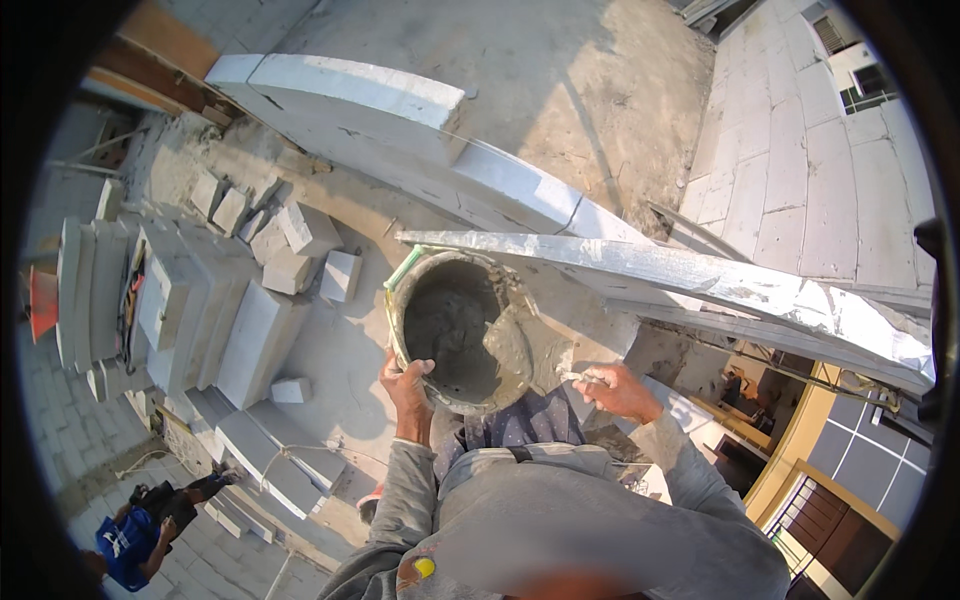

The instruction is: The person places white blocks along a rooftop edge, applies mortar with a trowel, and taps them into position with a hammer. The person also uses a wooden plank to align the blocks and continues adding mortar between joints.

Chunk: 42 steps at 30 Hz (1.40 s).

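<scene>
My left hand (409,392) is closed on the near left rim of a round bucket (397,318), thumb over the edge. Wet grey mortar (450,325) lies inside it, and the rim is caked with the same stuff. A green sleeve (405,267) sits on the bucket's handle at the far left of the rim. To the right, my right hand (618,392) is closed around the pale, mortar-smeared handle of what looks like a trowel (569,375). Its blade seems to point toward the bucket and is hard to tell from the mortar there.
A low wall of pale blocks (380,130) runs beyond the bucket, with a long whitened plank (700,262) crossing close by on the right. Stacked blocks (190,300) and loose block pieces (285,240) lie left. A person in blue (135,540) is at lower left.
</scene>
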### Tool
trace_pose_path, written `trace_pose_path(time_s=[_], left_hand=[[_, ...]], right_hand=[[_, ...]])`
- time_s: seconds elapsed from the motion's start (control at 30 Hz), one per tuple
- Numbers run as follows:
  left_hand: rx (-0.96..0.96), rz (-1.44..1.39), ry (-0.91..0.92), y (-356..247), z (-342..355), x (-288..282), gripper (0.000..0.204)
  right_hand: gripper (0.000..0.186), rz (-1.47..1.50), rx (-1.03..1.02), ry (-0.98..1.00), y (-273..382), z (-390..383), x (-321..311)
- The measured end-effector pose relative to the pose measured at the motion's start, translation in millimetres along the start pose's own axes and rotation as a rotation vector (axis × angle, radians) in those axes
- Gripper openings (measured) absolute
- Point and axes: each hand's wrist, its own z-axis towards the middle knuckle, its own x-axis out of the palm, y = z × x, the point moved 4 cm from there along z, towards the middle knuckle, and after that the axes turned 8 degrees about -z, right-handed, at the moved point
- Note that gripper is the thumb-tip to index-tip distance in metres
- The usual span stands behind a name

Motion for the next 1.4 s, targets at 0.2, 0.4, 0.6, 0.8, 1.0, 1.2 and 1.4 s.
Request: trace_pose_path(time_s=[0.2, 0.4, 0.6, 0.8, 1.0, 1.2, 1.4], left_hand=[[0.006, -0.114, -0.217, 49.7, -18.4, -5.0, 0.051], [0.039, -0.113, -0.311, 57.3, -44.2, -10.7, 0.056], [0.102, -0.079, -0.397, 57.4, -61.2, -14.8, 0.059], [0.111, -0.114, -0.455, 58.6, -67.5, -6.2, 0.058], [0.088, -0.117, -0.391, 60.8, -63.3, 4.0, 0.054], [0.049, -0.107, -0.276, 79.5, -49.9, 8.2, 0.05], [0.002, 0.032, -0.207, 85.7, -49.6, 11.9, 0.041]], right_hand=[[0.03, 0.133, 0.002, -0.163, -52.7, 61.2, -103.2], [0.037, -0.283, -0.285, -0.409, 5.2, 238.2, -148.7], [0.032, -0.738, -0.407, -0.681, 104.4, 317.2, -136.8], [0.034, -0.826, -0.424, -0.702, 59.4, 280.8, -136.2], [0.031, -0.793, -0.301, -0.822, -14.4, 232.2, -148.9], [0.028, -0.728, -0.102, -0.683, -70.9, 188.9, -160.6], [0.028, -0.643, -0.257, -0.752, -70.3, 44.0, -103.0]])
